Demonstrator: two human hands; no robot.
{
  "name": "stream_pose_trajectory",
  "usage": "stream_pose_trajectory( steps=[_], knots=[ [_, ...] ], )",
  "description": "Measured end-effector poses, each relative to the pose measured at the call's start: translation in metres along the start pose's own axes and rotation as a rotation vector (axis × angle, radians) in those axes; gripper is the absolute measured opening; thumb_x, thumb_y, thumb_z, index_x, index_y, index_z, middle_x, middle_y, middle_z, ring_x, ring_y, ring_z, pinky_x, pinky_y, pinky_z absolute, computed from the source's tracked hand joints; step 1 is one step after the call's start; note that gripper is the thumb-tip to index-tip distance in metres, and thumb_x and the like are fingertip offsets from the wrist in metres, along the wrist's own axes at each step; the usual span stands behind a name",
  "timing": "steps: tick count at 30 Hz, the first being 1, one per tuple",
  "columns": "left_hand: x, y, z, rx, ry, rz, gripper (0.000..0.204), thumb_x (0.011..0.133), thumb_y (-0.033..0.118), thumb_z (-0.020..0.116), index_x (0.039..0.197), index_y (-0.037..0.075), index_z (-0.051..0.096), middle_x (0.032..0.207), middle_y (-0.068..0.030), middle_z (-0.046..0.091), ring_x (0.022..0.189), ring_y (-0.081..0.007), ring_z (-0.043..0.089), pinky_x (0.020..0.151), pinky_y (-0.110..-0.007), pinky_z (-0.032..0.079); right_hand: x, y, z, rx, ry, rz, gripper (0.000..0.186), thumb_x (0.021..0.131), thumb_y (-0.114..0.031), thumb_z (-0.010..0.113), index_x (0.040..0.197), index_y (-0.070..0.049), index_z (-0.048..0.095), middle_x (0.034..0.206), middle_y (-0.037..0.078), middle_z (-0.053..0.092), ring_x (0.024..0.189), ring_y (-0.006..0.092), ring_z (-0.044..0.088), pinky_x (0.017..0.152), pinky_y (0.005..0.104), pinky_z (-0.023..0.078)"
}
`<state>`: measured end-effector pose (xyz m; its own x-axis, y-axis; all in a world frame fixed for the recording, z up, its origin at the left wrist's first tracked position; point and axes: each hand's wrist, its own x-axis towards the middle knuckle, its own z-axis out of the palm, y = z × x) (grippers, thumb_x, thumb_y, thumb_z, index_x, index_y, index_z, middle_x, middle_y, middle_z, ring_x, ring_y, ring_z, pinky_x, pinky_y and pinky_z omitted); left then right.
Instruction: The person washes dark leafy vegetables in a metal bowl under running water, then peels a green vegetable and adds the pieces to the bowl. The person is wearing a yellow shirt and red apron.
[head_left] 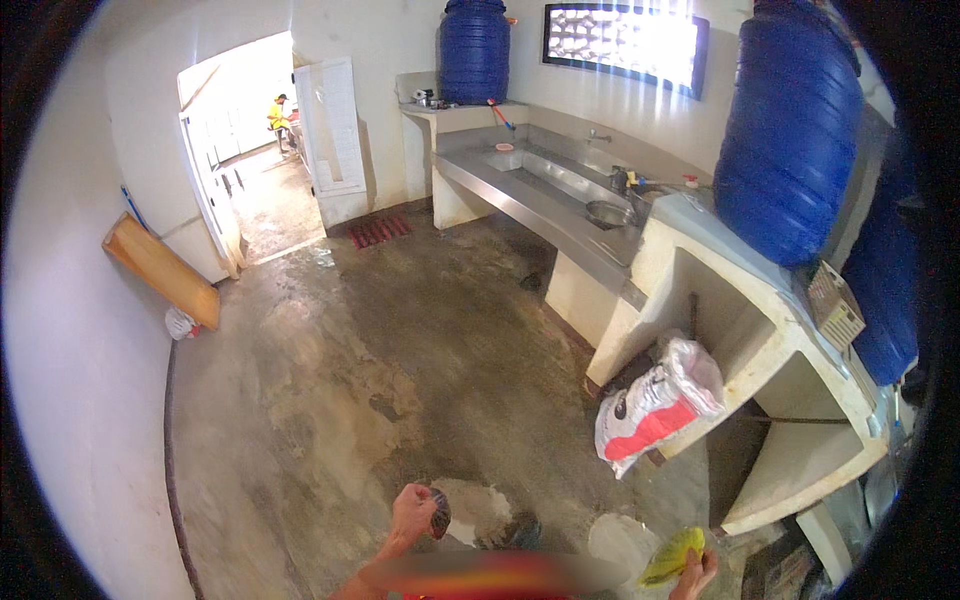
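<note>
Head view: a small dark object (440, 513) is gripped in the left hand (412, 512), fingers curled shut around it, low in the frame above a wet concrete floor (400, 360). A yellow cloth-like item (672, 556) is pinched by the right hand (694, 576) at the bottom edge; its fingers are mostly cut off. A white bucket (620, 545) is seen between the hands. A white and red sack (655, 405) is propped against a concrete counter (760, 330), where blue barrels (790, 130) are stood.
</note>
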<state>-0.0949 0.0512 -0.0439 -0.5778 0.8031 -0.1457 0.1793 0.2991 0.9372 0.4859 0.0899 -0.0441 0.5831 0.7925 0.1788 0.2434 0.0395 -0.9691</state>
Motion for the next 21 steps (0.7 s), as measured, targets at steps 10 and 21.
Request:
stream_pose_trajectory(
  steps=[10, 21],
  knots=[
    [0.046, -0.187, -0.012, 0.191, 0.4, -0.309, 0.015, 0.073, 0.003, 0.056, 0.087, 0.0, 0.057, 0.072, -0.0125, 0.057, 0.054, -0.0229, 0.054, 0.049, -0.036, 0.044, 0.177, -0.035, 0.365, 0.059, -0.329, -0.02, 0.019, 0.075, -0.004, 0.074, 0.092, -0.001, 0.065, 0.081, 0.002, 0.062, 0.074, 0.0112, 0.056, 0.067, 0.0289, 0.046],
    [0.198, -0.13, 0.055, 0.417, 0.525, -0.656, 0.014, 0.08, 0.008, 0.056, 0.09, -0.002, 0.058, 0.08, -0.014, 0.059, 0.068, -0.0245, 0.056, 0.061, -0.039, 0.045, 0.337, -0.09, 0.644, -0.019, -0.538, -0.076, 0.015, 0.079, -0.005, 0.074, 0.089, -0.002, 0.063, 0.079, 0.002, 0.062, 0.073, 0.0095, 0.055, 0.067, 0.0272, 0.045]
  ],
)
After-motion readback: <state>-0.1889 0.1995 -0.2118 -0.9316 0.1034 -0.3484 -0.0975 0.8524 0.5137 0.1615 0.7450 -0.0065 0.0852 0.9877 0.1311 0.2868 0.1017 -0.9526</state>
